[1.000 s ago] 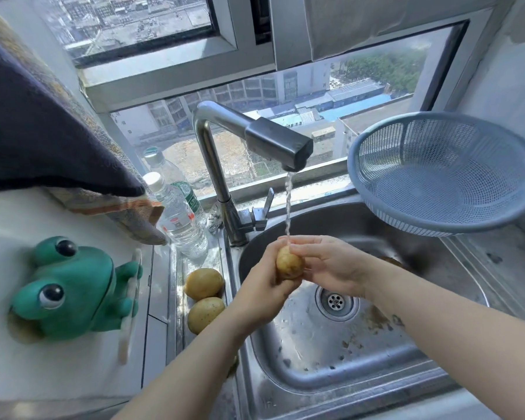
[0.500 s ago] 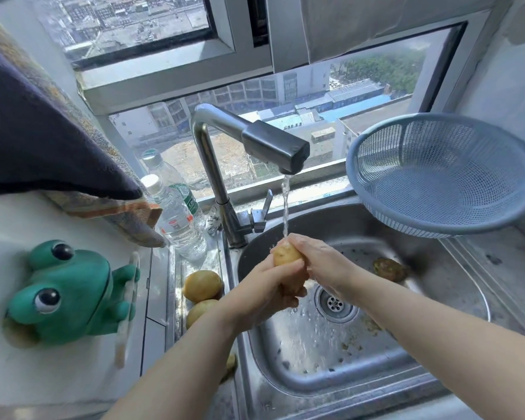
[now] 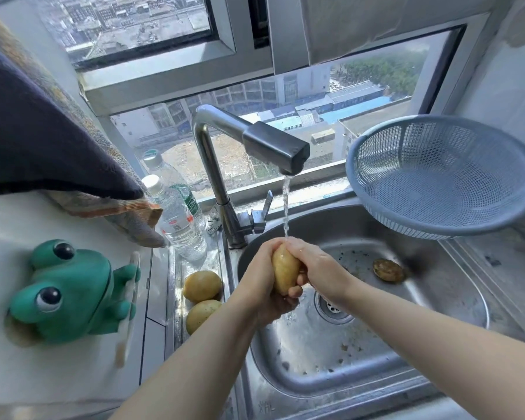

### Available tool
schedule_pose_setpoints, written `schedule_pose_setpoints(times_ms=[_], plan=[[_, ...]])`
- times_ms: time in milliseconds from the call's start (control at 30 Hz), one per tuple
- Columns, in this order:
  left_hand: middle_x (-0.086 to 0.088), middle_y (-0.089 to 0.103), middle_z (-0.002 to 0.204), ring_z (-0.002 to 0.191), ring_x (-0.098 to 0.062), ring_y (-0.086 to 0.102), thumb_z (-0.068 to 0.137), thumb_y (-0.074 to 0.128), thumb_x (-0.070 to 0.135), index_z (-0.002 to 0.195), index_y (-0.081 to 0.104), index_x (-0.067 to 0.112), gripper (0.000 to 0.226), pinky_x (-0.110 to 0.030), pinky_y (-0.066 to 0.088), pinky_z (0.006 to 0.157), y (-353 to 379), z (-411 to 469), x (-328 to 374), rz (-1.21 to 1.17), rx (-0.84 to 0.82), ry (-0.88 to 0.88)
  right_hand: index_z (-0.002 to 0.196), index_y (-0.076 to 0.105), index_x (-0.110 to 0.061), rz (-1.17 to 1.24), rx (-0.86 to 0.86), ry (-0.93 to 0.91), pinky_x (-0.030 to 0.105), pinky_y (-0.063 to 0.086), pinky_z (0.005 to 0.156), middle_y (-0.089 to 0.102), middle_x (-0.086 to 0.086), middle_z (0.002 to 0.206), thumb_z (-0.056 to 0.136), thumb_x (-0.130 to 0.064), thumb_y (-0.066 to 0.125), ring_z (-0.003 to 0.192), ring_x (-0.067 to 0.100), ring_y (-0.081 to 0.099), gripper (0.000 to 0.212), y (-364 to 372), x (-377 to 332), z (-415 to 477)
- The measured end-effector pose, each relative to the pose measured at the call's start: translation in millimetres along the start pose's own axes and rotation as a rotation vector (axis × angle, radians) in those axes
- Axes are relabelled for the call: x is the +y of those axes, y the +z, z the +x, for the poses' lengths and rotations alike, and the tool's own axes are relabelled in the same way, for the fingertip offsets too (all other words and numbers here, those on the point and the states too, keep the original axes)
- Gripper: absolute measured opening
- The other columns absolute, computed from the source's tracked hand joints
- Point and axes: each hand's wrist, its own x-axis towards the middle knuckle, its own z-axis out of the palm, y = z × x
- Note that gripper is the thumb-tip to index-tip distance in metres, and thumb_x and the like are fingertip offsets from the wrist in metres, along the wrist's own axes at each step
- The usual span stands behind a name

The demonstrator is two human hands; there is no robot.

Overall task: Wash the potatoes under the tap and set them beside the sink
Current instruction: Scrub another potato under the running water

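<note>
Presently the left hand point(image 3: 262, 286) and right hand point(image 3: 314, 268) close together around one wet potato point(image 3: 285, 272) under the tap point(image 3: 273, 147) stream over the sink point(image 3: 437, 344): firm, rigid, likely slippery, best cupped around its middle.

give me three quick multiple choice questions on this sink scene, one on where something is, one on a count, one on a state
1. Where does the blue colander sit?
A. at the sink's right rear edge
B. on the frog toy
C. under the tap

2. How many potatoes lie on the ledge left of the sink?
A. none
B. two
C. five

3. What is the tap doing?
A. it is shut off
B. it is running
C. it is removed

Answers:
1. A, the colander rests by the right rear rim, clear of the water stream.
2. B, one potato and a second lie side by side there.
3. B, water falls onto the potato held by the left hand and right hand.
</note>
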Motion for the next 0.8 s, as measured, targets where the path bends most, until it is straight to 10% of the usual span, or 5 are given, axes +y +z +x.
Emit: schedule_pose_setpoints(times_ms=[233,400,533,733,800], plan=[[-0.008,0.046,0.054,0.031,-0.011,0.034,0.093,0.03,0.04,0.07,0.056,0.01,0.046,-0.013,0.024,0.038,-7.3,4.8,6.1,0.02,0.005,-0.053,0.114,0.061,-0.016,-0.017,0.043,0.006,0.018,0.046,0.051,0.059,0.003,0.089,0.101,-0.028,0.034,0.051,0.008,0.047,0.032,4.9,-7.9,-0.7],[-0.009,0.047,0.052,0.032,-0.012,0.034,0.095,0.029,0.052,0.082,0.053,0.013,0.048,-0.016,0.025,0.037,-8.8,4.9,4.2,0.193,0.076,0.042,0.085,0.073,-0.019,0.448,0.334,0.217,0.02,0.031,0.034,0.066,0.007,0.079,0.095,-0.024,0.045,0.047,0.017,0.045,0.03,24.5,-8.2,8.1],[-0.006,0.044,0.054,0.031,-0.009,0.027,0.089,0.035,0.058,0.072,0.054,0.013,0.052,-0.017,0.016,0.04,-15.2,0.0,10.6,0.104,-0.087,-0.021,0.101,0.066,-0.004,0.631,0.19,0.269,0.019,0.038,0.03,0.059,0.015,0.082,0.098,-0.022,0.047,0.033,0.013,0.041,0.026,16.6,-8.7,6.8],[-0.004,0.052,0.061,0.029,-0.006,0.029,0.083,0.048,0.066,0.077,0.055,0.009,0.058,-0.015,0.019,0.043,-18.0,-2.1,9.8,-0.129,-0.083,-0.138,0.099,0.062,-0.013,0.245,0.02,0.098,0.022,0.045,0.069,0.06,-0.011,0.061,0.102,-0.033,0.034,0.054,0.003,0.05,0.035,6.2,-5.9,-0.9],[-0.005,0.055,0.063,0.028,-0.005,0.033,0.083,0.046,0.071,0.079,0.056,0.006,0.065,-0.013,0.025,0.038,-21.2,-0.9,9.2,-0.168,-0.054,-0.151,0.109,0.062,-0.013,0.117,-0.009,0.037,0.03,0.044,0.08,0.065,-0.003,0.084,0.1,-0.036,0.037,0.077,0.011,0.056,0.035,6.9,-5.5,-2.5]])
